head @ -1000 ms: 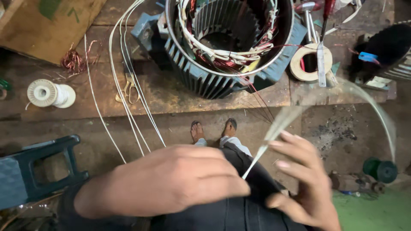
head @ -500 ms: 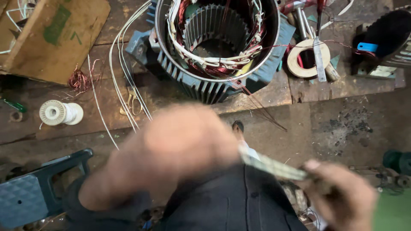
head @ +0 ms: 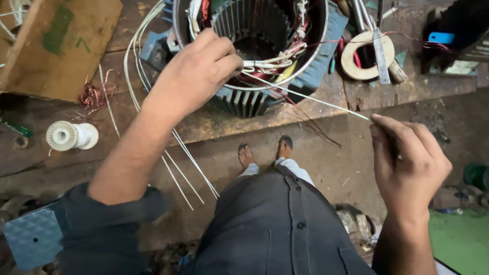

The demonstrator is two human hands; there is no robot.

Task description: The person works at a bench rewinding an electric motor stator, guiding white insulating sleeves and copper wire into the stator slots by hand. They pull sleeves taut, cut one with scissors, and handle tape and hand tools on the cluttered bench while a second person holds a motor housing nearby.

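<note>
L hand [head: 196,76] & R hand [head: 407,158] each pinching 1 white cord [head: 305,97] at 1 stator [head: 254,51]; 1 thread spool [head: 71,136] nearby

left hand [head: 196,74] reaching forward — fingers pinched, right hand [head: 410,163] pinching

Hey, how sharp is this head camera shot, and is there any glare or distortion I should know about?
Head view: left hand on the round finned grey motor stator and right hand pinching the thin white cord are both sharp; light is soft and even, no strong glare; wide-angle lens bends the worn wooden bench edges.
</note>
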